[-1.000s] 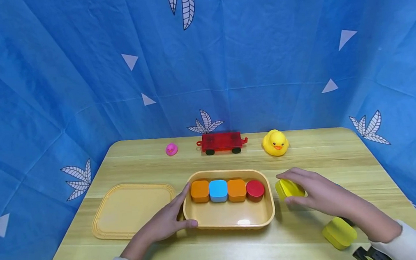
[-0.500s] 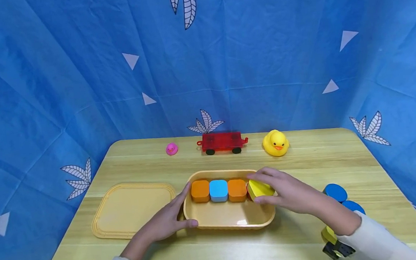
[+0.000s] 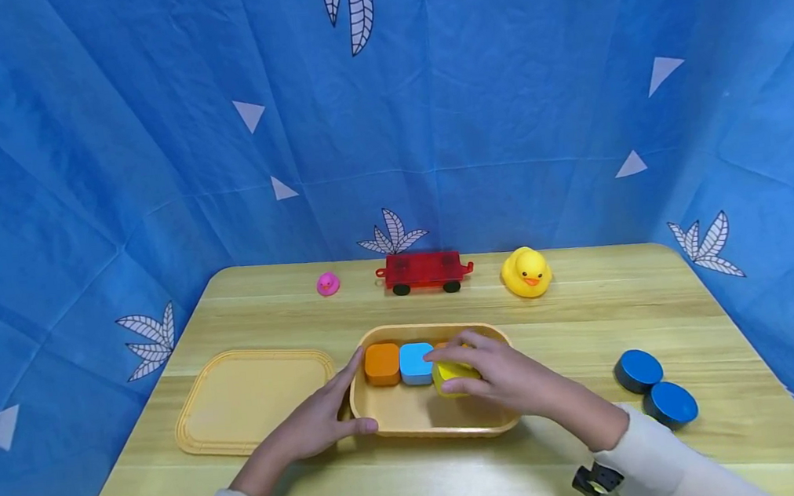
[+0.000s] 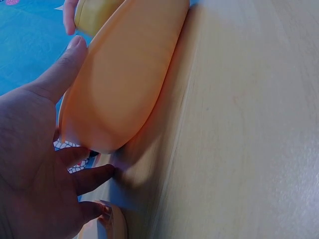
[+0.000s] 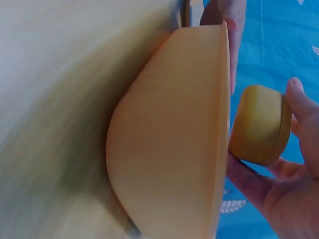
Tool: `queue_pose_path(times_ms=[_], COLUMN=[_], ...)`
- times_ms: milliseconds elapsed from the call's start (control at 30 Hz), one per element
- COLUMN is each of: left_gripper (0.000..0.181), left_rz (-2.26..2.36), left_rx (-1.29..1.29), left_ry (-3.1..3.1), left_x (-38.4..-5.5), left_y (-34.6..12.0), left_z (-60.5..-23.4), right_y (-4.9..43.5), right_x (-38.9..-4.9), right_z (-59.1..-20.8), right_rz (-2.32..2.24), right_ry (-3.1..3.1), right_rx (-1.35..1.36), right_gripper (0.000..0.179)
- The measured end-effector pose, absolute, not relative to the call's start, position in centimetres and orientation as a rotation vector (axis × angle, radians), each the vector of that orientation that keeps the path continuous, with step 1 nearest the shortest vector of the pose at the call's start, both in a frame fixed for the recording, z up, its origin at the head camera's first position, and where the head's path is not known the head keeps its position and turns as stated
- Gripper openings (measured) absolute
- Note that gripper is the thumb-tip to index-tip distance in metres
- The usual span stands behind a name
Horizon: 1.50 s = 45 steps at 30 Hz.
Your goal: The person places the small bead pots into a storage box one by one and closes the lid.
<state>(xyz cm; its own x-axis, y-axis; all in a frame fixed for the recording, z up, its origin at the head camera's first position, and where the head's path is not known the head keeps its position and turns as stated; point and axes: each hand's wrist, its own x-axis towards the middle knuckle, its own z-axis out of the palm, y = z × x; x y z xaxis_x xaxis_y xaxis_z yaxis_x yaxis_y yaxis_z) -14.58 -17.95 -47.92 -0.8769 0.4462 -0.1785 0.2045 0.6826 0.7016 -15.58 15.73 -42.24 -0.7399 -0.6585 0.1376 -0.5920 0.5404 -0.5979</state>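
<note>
My right hand point(image 3: 502, 377) pinches a yellow block point(image 3: 450, 374) between thumb and fingers, low over the middle of an orange tub point(image 3: 432, 428). Inside the tub, an orange block point(image 3: 382, 363) and a blue block point(image 3: 416, 362) stand along the far wall; the blocks further right are hidden by my hand. My left hand point(image 3: 323, 418) rests against the tub's left corner with straight fingers, thumb along the front rim. In the right wrist view the yellow block point(image 5: 259, 124) sits in my fingers just past the tub's rim point(image 5: 222, 124). The left wrist view shows my left hand point(image 4: 40, 164) flat against the tub wall point(image 4: 124, 79).
The tub's flat lid point(image 3: 254, 398) lies to its left. Two blue round blocks point(image 3: 638, 370) lie at the right edge of the wooden table point(image 3: 573, 311). At the back stand a pink duck point(image 3: 327, 284), a red toy cart point(image 3: 423, 271) and a yellow duck point(image 3: 525, 272). Blue cloth surrounds the table.
My right hand picked the yellow block up from the table right of the tub and carried it left, over the rim and into the tub. The left hand stayed put.
</note>
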Motion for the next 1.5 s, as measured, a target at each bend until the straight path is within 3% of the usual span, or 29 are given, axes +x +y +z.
queue_pose_path(times_ms=[600, 1500], left_gripper=[0.109, 0.114], left_rz=[1.014, 1.058], left_rx=[0.525, 0.592], left_ry=[2.557, 2.52], left_x=[-14.5, -14.7], left_y=[-17.9, -18.0], left_z=[-47.9, -48.0], right_y=[10.7, 6.0], right_x=[-15.0, -15.6], right_z=[-43.3, -46.4], right_rz=[-0.823, -0.495], right_ry=[2.706, 2.987], right_rx=[-1.017, -1.134], right_gripper=[0.073, 0.066])
